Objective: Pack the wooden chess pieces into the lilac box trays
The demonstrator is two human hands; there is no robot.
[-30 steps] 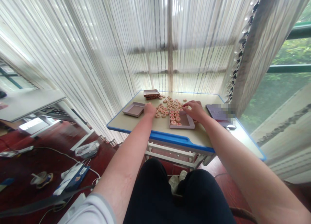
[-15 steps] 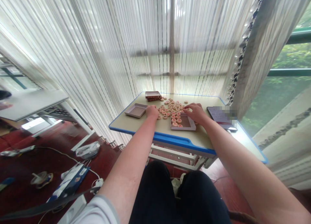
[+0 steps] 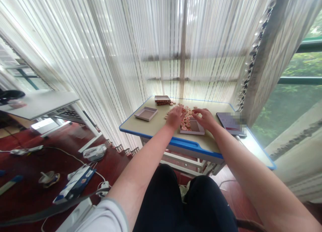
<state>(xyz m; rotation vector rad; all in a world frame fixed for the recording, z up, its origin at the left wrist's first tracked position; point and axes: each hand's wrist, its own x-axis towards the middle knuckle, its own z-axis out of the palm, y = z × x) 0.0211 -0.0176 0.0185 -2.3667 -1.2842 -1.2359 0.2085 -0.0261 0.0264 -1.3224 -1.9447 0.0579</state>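
Several round wooden game pieces (image 3: 186,109) lie scattered in the middle of a small desk (image 3: 156,128). My left hand (image 3: 174,117) lies on the left part of the pile, fingers stretched forward over the pieces. My right hand (image 3: 205,118) reaches over a pink tray (image 3: 195,128) that holds a few pieces along its left side. Its fingertips touch the pieces at the tray's far edge. Whether either hand holds a piece is too small to tell.
An empty pink tray (image 3: 146,113) sits at the desk's left. A stack of flat boxes (image 3: 162,99) stands at the far edge, and a dark tablet (image 3: 227,123) lies on the right. Striped curtains hang behind. Cables and clutter (image 3: 75,185) cover the floor at the left.
My left hand has moved right, from beside the pile onto the pieces. My right hand stays at the tray's far edge. The view has shifted slightly.
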